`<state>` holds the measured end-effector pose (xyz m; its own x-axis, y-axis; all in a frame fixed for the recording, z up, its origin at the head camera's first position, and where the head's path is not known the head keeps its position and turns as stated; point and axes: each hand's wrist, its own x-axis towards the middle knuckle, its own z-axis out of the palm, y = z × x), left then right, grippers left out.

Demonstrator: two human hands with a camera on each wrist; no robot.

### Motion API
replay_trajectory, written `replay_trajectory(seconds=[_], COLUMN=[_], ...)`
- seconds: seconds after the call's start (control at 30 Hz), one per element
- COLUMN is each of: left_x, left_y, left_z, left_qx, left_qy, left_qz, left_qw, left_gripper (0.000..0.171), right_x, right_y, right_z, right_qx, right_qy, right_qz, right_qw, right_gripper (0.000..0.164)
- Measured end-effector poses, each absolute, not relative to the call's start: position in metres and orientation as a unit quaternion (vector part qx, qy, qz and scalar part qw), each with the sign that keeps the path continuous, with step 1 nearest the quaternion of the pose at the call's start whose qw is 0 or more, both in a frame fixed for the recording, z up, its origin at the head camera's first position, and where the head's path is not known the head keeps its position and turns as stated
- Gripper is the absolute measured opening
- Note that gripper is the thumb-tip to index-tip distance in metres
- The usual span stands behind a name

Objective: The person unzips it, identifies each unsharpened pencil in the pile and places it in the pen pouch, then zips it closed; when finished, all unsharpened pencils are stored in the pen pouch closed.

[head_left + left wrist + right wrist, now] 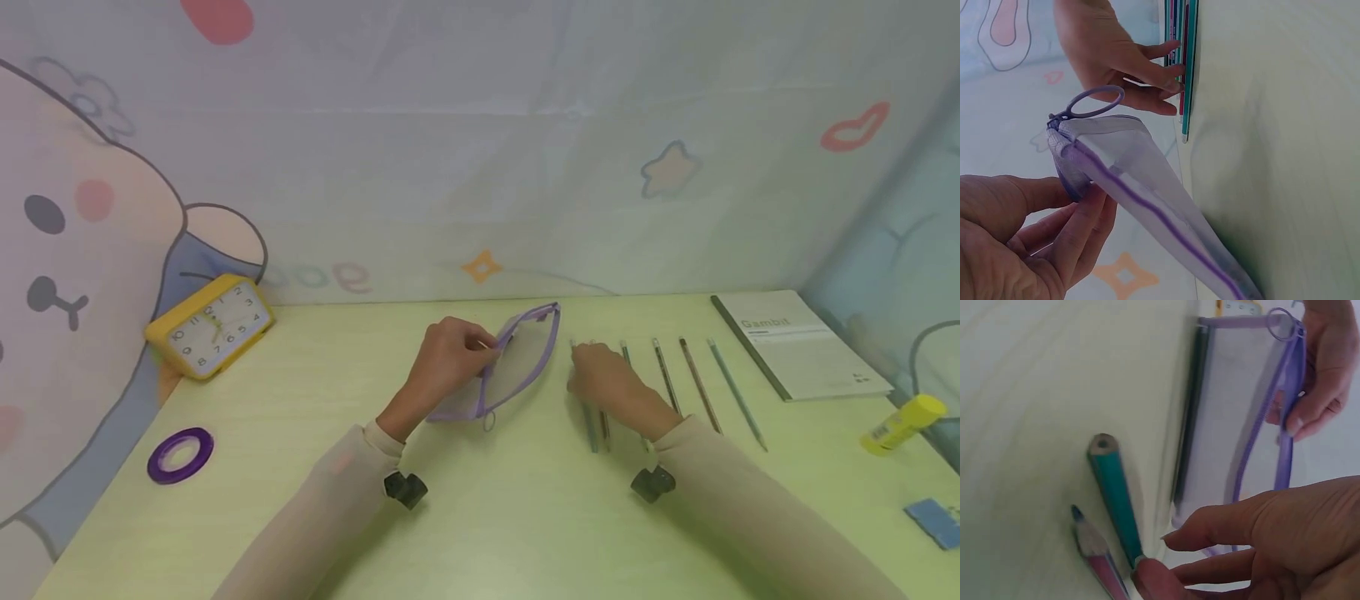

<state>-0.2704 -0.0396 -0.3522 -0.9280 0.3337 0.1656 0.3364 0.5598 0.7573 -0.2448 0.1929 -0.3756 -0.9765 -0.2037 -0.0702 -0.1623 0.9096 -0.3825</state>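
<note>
A see-through zip pouch with purple edging [543, 358] stands with its mouth spread in the middle of the table. My left hand [452, 357] pinches its rim between thumb and fingers. In the right wrist view, a dark strip like a pencil [1190, 419] shows along the pouch's lower side. My right hand [615, 387] is over the left end of a row of pencils. One fingertip touches the green pencil [1116, 494], while the thumb stays apart from it. Beside that lies a red pencil [1102, 565]. Several more pencils [701, 383] lie spaced out to the right.
A yellow alarm clock [213, 327] and a roll of purple tape [181, 456] are on the left. On the right lie a notebook [806, 346], a yellow glue stick [902, 423] and a blue object [933, 522] near the edge. A printed cloth [420, 167] hangs behind the table.
</note>
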Motion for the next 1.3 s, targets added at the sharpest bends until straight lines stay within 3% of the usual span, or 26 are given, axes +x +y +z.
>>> replay_trajectory(seconds=[0.2,0.67,0.73,0.87,0.97,1.17,1.3], left_x=[-0.271,-0.27,-0.27,-0.271,-0.271,-0.27,-0.27], left_y=[-0.038,-0.037,-0.037,-0.037,-0.037,-0.038,-0.038], left_z=[-0.352,-0.352,-0.352,-0.352,-0.352,-0.352,-0.352], left_qx=[-0.191,-0.182,-0.181,-0.174,-0.174,-0.179,-0.185], left_qy=[-0.882,-0.883,-0.883,-0.885,-0.885,-0.885,-0.886], left_qz=[-0.43,-0.433,-0.433,-0.432,-0.432,-0.43,-0.426], left_qw=[0.0,-0.007,-0.006,-0.009,-0.012,-0.006,-0.001], left_gripper=[0.016,0.015,0.015,0.015,0.015,0.015,0.014], right_x=[-0.242,-0.248,-0.25,-0.251,-0.248,-0.23,-0.228], right_y=[0.188,0.186,0.189,0.196,0.199,0.197,0.189], right_z=[-0.381,-0.382,-0.381,-0.367,-0.35,-0.328,-0.332], right_qx=[-0.124,-0.119,-0.11,-0.089,-0.071,-0.084,-0.107], right_qy=[0.981,0.97,0.967,0.958,0.94,0.854,0.82], right_qz=[-0.148,-0.169,-0.186,-0.234,-0.302,-0.477,-0.513], right_qw=[0.036,0.127,0.135,0.141,0.142,0.189,0.23], right_gripper=[0.014,0.002,0.01,0.055,0.08,0.088,0.088])
